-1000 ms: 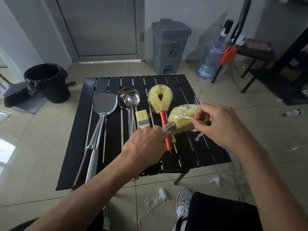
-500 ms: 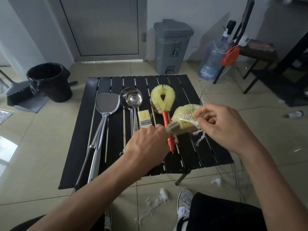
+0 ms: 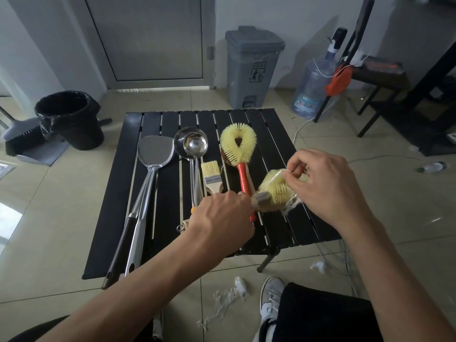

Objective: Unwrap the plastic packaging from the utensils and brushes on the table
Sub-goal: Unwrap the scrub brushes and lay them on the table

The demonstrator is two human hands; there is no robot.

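Above the black slatted table (image 3: 276, 225), my left hand (image 3: 222, 218) grips the handle of a yellow-bristled brush (image 3: 275, 188), its head still covered in clear plastic wrap. My right hand (image 3: 325, 183) pinches that plastic wrap (image 3: 286, 172) at the top of the brush head; a loose strip of wrap hangs below the head. On the table lie a steel spatula (image 3: 153, 154), a steel ladle (image 3: 191, 146), a small pastry brush (image 3: 211, 172) and a loop-shaped yellow brush with a red handle (image 3: 238, 144).
A black bin (image 3: 70, 119) and a dustpan (image 3: 29, 141) stand on the floor at left. Behind the table are a grey pedal bin (image 3: 253, 67), a water jug (image 3: 312, 92) and a black chair (image 3: 385, 77). Torn plastic scraps (image 3: 229, 294) lie by my shoe (image 3: 270, 297).
My right hand has shifted from the side of the brush head up to its top, pulling the wrap. My left hand keeps its hold on the handle.
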